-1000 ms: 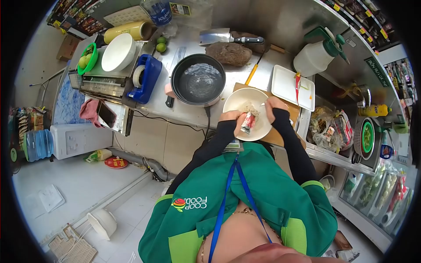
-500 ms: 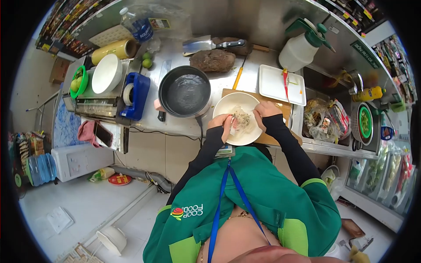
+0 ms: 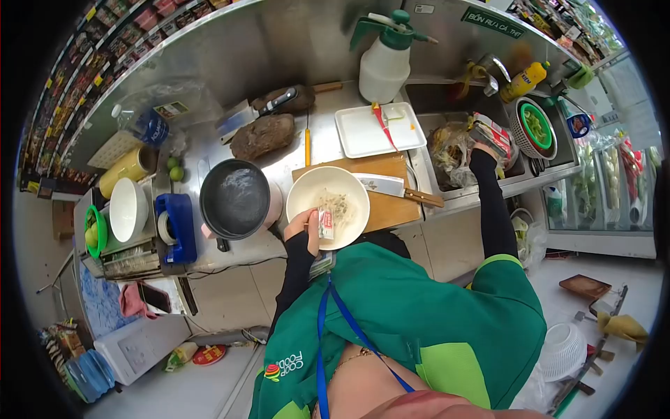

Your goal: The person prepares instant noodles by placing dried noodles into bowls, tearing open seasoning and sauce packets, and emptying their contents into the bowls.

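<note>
Observed small red-and-white printed sachet (image 3: pixel 326 223) over near part of round cream-white bowl (image 3: pixel 301 193), inside its rim as seen from above; read long axis as running roughly away from wearer's body, one end toward bowl's middle, other toward near rim, with printed face up; cannot tell which end is open.

Found left hand (image 3: pixel 303 227) at bowl's near-left rim, forearm bent close to body, fingers pinching sachet's left edge; found right hand (image 3: pixel 486 149) far out to the right, arm stretched forward over steel sink (image 3: pixel 419 103), at red-and-white package (image 3: pixel 494 130); cannot tell whether fingers grasp it, being partly hidden.

Noted in bowl pale, dark-flecked food (image 3: pixel 340 205); beneath its right side, brown wooden board (image 3: pixel 381 218); just beside, wooden-handled knife (image 3: pixel 423 198); to the left, dark round pot (image 3: pixel 209 199) of water.
</note>
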`<action>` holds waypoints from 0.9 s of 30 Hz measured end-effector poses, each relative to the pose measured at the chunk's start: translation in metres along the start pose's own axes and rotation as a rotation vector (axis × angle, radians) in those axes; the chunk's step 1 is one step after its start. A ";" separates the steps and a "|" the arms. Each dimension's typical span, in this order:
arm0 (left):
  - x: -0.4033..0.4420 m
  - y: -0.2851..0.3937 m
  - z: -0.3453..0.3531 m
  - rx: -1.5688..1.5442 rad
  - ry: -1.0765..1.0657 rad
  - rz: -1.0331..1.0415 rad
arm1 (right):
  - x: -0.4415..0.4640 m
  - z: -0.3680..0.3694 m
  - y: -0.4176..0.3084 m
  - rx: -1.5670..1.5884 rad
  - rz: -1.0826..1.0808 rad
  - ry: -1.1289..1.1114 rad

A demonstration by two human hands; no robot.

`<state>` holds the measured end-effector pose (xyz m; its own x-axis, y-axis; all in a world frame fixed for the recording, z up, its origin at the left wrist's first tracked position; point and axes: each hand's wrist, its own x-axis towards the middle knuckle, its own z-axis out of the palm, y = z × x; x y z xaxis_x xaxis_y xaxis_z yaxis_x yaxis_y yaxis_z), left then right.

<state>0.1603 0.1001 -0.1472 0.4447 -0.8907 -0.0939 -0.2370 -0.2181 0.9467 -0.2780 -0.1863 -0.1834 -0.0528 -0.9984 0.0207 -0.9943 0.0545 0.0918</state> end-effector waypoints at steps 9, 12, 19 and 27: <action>-0.002 0.008 -0.001 -0.041 0.004 0.037 | -0.005 0.065 0.037 -0.062 -0.256 0.416; 0.002 0.007 -0.002 -0.183 -0.007 -0.057 | -0.034 -0.006 -0.069 0.508 -0.558 0.203; 0.010 -0.011 0.009 -0.360 0.008 -0.071 | -0.171 -0.113 -0.234 0.857 -1.357 0.122; 0.001 -0.007 0.007 -0.089 0.029 0.138 | -0.178 -0.079 -0.261 0.977 -1.416 0.190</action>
<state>0.1565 0.0982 -0.1556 0.4386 -0.8975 0.0471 -0.2205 -0.0566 0.9737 -0.0022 -0.0218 -0.1325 0.7800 -0.2399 0.5779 0.0560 -0.8931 -0.4464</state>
